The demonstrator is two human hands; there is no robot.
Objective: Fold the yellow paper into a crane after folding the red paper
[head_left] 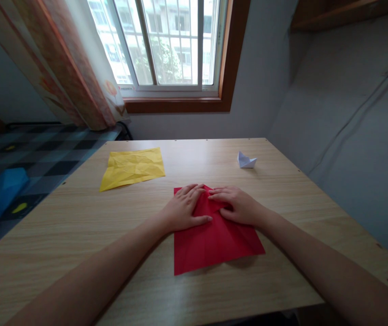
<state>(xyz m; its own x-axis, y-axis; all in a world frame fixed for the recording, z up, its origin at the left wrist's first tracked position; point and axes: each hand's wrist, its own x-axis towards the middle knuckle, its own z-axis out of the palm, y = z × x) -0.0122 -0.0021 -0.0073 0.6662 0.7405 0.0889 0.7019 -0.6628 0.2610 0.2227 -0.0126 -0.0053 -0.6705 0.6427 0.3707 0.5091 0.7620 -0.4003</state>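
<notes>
Both hands are flat on the red paper (pixel 214 235), palms down, pressing its far edge. The left hand (pixel 185 207) covers the far-left corner with its thumb pointing right along the sheet; the right hand (pixel 237 206) sits just beside it, fingertips nearly touching the left's. Neither grip is clenched: fingers are extended and nothing is pinched or lifted. A folded flap appears to lie under the fingers at the far edge; can't tell its exact shape.

The red paper lies centre of the wooden surface (pixel 78 226), directly in front of the person, rotated slightly so the near-right corner points right. Most of the sheet extends toward the person from the hands. Both hands are equally near it.

Yellow crumpled sheet (pixel 132 167) lies well apart, far-left. Small white folded paper boat (pixel 246 160) is far-right, beyond the right hand. Window (pixel 167 43) behind.
</notes>
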